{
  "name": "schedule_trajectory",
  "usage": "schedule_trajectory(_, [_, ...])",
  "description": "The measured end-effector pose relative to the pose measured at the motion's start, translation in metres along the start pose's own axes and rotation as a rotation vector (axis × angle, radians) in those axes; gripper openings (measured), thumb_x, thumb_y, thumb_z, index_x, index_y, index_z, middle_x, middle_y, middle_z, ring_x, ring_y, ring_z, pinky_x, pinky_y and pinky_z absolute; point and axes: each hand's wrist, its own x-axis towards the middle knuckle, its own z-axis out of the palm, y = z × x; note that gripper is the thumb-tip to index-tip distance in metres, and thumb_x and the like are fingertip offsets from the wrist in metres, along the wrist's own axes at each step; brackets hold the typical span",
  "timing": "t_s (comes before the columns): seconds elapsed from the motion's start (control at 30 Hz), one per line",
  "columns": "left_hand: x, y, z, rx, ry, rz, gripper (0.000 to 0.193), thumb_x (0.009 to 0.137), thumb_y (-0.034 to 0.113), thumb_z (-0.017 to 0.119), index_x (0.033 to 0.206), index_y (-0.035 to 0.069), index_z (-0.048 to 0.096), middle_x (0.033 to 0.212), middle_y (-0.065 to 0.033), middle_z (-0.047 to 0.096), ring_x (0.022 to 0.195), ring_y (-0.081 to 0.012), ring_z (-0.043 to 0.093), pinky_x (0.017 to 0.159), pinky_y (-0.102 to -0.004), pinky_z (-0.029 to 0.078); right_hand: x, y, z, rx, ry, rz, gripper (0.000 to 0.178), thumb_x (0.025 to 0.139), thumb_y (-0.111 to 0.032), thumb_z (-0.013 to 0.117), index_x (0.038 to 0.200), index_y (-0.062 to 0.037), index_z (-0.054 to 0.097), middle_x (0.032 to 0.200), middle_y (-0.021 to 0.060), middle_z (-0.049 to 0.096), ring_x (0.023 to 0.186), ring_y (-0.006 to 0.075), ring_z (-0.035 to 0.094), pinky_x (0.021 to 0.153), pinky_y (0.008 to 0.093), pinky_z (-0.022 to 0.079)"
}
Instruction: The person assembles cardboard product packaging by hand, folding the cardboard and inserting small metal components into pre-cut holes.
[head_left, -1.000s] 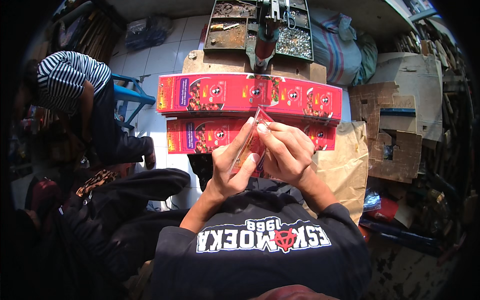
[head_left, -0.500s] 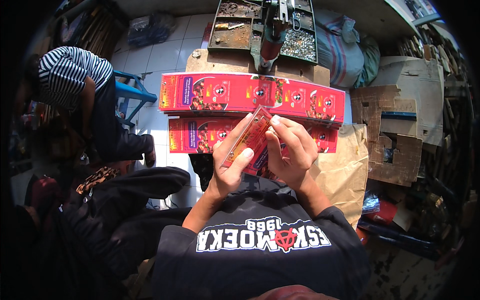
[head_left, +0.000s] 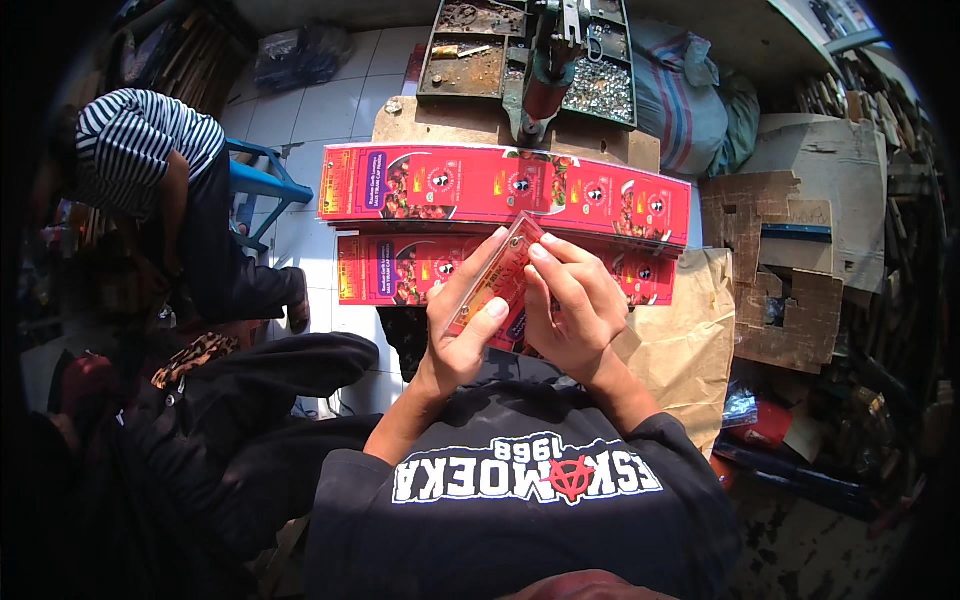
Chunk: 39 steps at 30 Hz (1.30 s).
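My left hand is closed on a red printed strip with a clear, glossy cover, its thumb lying across the face. The strip is tilted, with small metal eyelets near its end. My right hand is at the strip's right edge, fingers bent together and fingertips near its top corner; whatever they pinch is hidden. Beyond both hands lies a stack of long red printed strips with food pictures. A second stack of red strips lies nearer, partly covered by my hands.
A press stands behind the stacks, between trays of small metal parts. Brown paper and cut cardboard lie to the right. At left, a person in a striped shirt bends beside a blue stool.
My right fingertips have shifted slightly up and left along the strip's edge. The small pale thing seen at them before no longer shows. My left hand keeps its hold.
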Motion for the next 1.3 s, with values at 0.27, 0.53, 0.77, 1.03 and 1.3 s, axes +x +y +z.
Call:
schedule_trajectory(0.27, [-0.003,-0.007,-0.005,0.009,-0.044,-0.020,0.064,0.080,0.008,0.052,0.140,-0.009,0.040,0.126,-0.0240,0.059,0.116,-0.0265,0.060,0.100,-0.0342,0.044,-0.002,-0.002,-0.001,-0.055,-0.065,-0.069,0.038,0.069,0.008,0.070,0.106,-0.0018,0.068,0.082,0.0087,0.065,0.085,0.0300,0.069,0.070,0.0347,0.057])
schedule_trajectory(0.53, [0.003,-0.011,-0.002,-0.202,-0.060,-0.110,0.062,0.081,0.017,0.051,0.136,-0.010,0.045,0.125,-0.0225,0.060,0.114,-0.0258,0.060,0.100,-0.0342,0.043,-0.007,0.017,-0.011,0.504,-0.092,0.417,0.031,0.079,0.006,0.071,0.109,0.0001,0.066,0.103,0.0191,0.068,0.089,0.0248,0.069,0.077,0.0316,0.055])
schedule_trajectory(0.77, [-0.001,-0.023,-0.009,-0.272,-0.127,-0.245,0.056,0.082,0.023,0.052,0.126,-0.012,0.053,0.113,-0.0198,0.065,0.101,-0.0221,0.064,0.090,-0.0309,0.047,-0.010,0.026,-0.025,0.493,-0.095,0.436,0.033,0.079,0.009,0.071,0.111,0.0015,0.066,0.104,0.0182,0.068,0.079,0.0156,0.067,0.068,0.0244,0.052])
schedule_trajectory(1.03, [0.003,-0.031,-0.013,-0.343,-0.109,-0.234,0.045,0.086,0.018,0.056,0.121,-0.009,0.058,0.104,-0.0129,0.067,0.093,-0.0168,0.063,0.083,-0.0282,0.048,-0.007,0.026,-0.031,0.624,-0.304,0.578,0.035,0.079,0.010,0.067,0.112,-0.0015,0.067,0.081,0.0062,0.061,0.071,0.0102,0.061,0.063,0.0224,0.048])
schedule_trajectory(1.3, [-0.003,-0.047,-0.008,-0.306,-0.096,-0.473,0.023,0.089,0.005,0.068,0.108,-0.008,0.063,0.099,-0.0143,0.069,0.084,-0.0166,0.069,0.071,-0.0253,0.054,-0.011,0.054,-0.055,0.501,0.046,0.753,0.032,0.082,0.011,0.064,0.111,-0.0009,0.068,0.087,-0.0007,0.059,0.075,0.0044,0.054,0.069,0.0175,0.043])
